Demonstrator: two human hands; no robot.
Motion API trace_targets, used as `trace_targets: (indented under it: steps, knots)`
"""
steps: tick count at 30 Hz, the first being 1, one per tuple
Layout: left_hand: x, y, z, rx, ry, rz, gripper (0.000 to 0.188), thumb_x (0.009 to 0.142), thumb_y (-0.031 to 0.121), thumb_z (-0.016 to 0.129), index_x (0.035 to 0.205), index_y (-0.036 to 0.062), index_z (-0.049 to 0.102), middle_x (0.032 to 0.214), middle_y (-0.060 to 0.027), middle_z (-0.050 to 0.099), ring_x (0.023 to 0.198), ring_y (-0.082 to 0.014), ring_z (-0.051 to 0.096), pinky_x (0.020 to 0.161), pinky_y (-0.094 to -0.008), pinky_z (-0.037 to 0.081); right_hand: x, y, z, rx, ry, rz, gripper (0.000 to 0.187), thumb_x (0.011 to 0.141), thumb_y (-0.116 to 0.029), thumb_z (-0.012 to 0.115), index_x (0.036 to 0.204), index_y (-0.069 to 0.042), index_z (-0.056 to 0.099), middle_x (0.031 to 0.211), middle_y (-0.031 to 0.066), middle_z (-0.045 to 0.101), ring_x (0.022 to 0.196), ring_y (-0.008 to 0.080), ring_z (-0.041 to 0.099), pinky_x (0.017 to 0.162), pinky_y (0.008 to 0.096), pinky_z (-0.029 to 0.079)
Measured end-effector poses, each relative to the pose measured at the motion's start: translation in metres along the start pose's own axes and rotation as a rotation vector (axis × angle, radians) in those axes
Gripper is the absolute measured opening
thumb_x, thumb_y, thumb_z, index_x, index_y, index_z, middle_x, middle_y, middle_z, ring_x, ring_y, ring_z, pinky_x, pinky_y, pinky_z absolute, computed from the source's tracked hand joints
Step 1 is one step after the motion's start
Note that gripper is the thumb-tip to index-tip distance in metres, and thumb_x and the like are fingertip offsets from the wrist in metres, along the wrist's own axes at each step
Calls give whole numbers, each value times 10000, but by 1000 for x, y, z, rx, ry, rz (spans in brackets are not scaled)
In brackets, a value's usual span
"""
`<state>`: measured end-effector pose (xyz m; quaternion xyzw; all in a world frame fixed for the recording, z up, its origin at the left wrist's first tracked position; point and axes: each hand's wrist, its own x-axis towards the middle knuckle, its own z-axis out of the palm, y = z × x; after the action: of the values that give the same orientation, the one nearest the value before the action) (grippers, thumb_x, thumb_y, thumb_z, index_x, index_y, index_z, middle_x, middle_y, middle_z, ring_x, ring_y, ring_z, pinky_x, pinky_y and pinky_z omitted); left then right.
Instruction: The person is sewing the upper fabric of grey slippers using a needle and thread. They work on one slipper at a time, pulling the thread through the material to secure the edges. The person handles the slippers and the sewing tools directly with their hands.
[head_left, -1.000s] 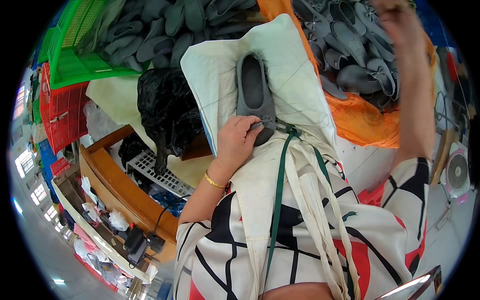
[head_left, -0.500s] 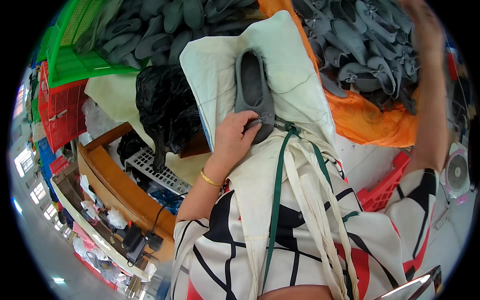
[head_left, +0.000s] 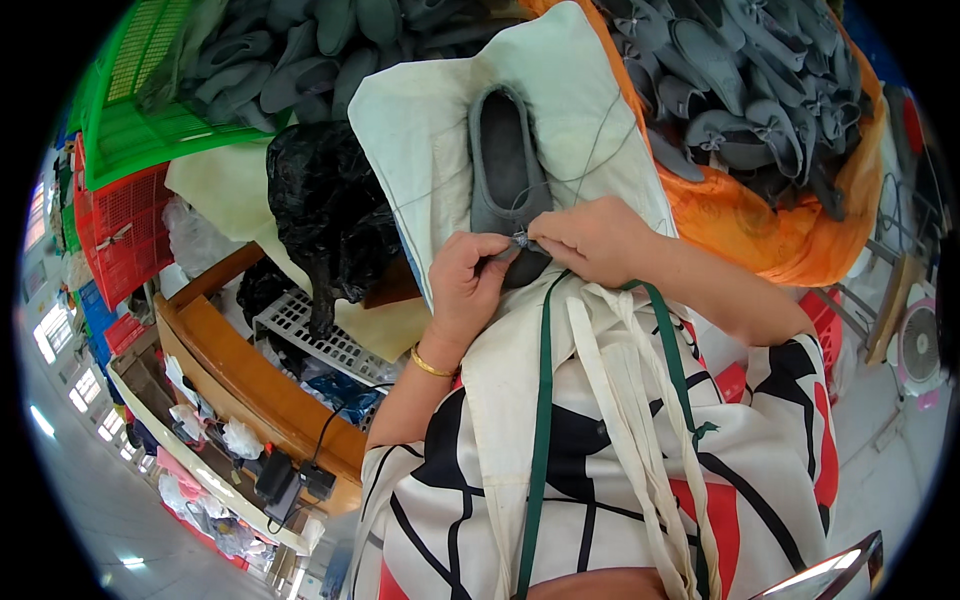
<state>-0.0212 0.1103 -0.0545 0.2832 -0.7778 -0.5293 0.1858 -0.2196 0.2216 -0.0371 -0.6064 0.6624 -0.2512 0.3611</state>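
Observation:
A dark grey slip-on shoe [head_left: 502, 150] lies on a pale cushion [head_left: 420, 130] in front of me, its toe toward my body. On its toe sits a small grey bow [head_left: 521, 241], which my left hand [head_left: 468, 280] pinches from the left. From the right, my right hand [head_left: 590, 240] meets it at the bow, thumb and fingertips pressed together; what they hold is too small to make out. A thin dark thread [head_left: 585, 170] loops over the cushion and across the shoe opening near the fingers.
A green crate [head_left: 120, 130] of grey shoes stands at the far left, a red crate [head_left: 120, 220] below it. A black plastic bag [head_left: 320, 210] lies left of the cushion. At the far right, an orange sack [head_left: 780, 250] holds more bowed shoes; a fan [head_left: 917, 340] stands beyond.
My right arm, raised at the far right before, has come down and its hand now reaches the bow. The left hand keeps its pinch there. The thread has shifted over the cushion.

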Motion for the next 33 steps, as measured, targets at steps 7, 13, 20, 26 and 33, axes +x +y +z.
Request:
trace_targets:
  steps: [7,13,20,26,33]
  knots:
    - [-3,-7,5,-67,46,11,135,810,-56,723,886,28,648,854,-88,673,755,-209,625,675,-288,495,-7,-3,2,-26,45,-22,172,896,-180,609,1060,-145,650,737,95,655,679,308,652,584,427,493]
    - [-4,-9,4,-73,50,-5,122,826,-32,731,894,26,649,870,-92,672,758,-200,629,680,-282,499,-6,-4,1,-60,43,-40,178,876,-169,625,1050,-146,655,704,88,644,650,301,647,571,424,490]
    - [-5,-8,5,-68,56,-11,124,830,-31,730,908,23,650,875,-91,669,757,-188,624,684,-277,501,-7,-3,3,-55,67,-61,178,866,-167,636,1041,-140,657,681,92,632,629,302,640,553,425,481]
    - [-6,-8,5,-104,60,-61,121,836,-37,724,915,17,650,880,-88,669,762,-165,622,686,-275,506,-6,-5,3,-84,45,-61,182,858,-162,634,1036,-125,636,661,100,621,619,312,638,545,428,480]
    - [-10,-7,3,-157,24,-174,81,903,-36,683,963,-7,637,939,-32,663,842,-63,582,775,-205,478,-4,-14,17,-162,23,-28,126,860,-144,605,934,-68,537,630,114,602,603,329,629,543,447,481]
